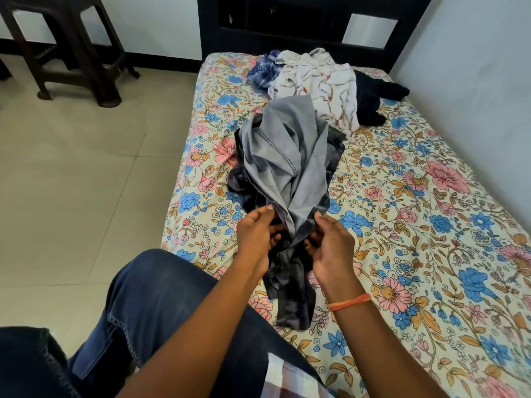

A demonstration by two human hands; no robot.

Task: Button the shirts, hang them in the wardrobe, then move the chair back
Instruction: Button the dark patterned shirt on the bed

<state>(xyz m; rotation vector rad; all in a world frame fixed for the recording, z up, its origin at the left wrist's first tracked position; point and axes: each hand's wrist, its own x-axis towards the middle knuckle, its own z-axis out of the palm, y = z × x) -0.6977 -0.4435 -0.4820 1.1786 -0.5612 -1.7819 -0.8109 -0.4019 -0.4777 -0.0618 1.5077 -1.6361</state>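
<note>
Grey shirt (283, 156) lies bunched at frame centre on the floral bed (431, 254). Left hand (255, 235) and right hand (330, 245) each pinch its lower dark fabric with curled fingers. More shirts (313, 79) heaped upper centre; dark chair (66, 50) upper left.

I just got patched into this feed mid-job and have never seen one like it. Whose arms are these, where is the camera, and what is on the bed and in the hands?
There is no robot: this is one picture from a camera worn on a person's head, looking forward and down. The two bare arms are theirs. Their left hand and right hand both pinch the near end of a grey and dark shirt, which lies bunched on the bed with the floral sheet. Further back lie more clothes: a blue checked shirt, a white patterned shirt and a dark garment. A dark chair stands on the floor at upper left. No wardrobe is in view.
</note>
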